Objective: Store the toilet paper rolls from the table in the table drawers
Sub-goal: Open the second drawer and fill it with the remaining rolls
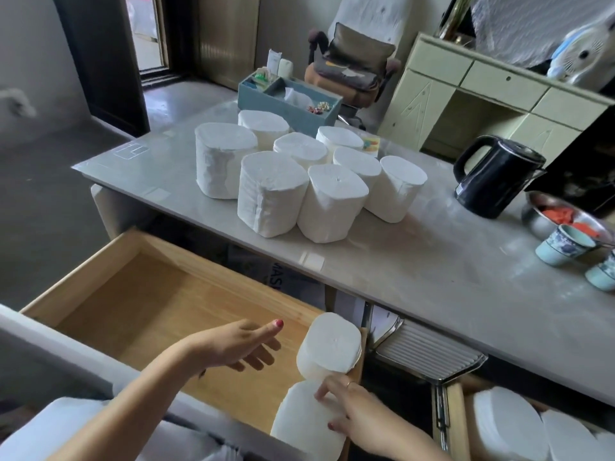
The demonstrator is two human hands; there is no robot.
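Observation:
Several white toilet paper rolls [273, 191] stand upright in a cluster on the grey table [416, 261]. Below the table's near edge a wooden drawer [143, 294] is pulled out. Two rolls stand at its right end: a far one [331, 344] and a near one [307, 424]. My right hand [352, 410] rests on the near roll, fingers on its top and side. My left hand [246, 344] hovers open over the drawer, left of the far roll, touching nothing. A second open drawer [456, 424] at the lower right holds more rolls [506, 424].
A black kettle [496, 176], a metal bowl [565, 216] and two blue-and-white cups [562, 249] sit on the table's right side. A blue organiser box [286, 101] stands at the far edge. A ribbed metal tray [429, 354] sits under the tabletop between the drawers.

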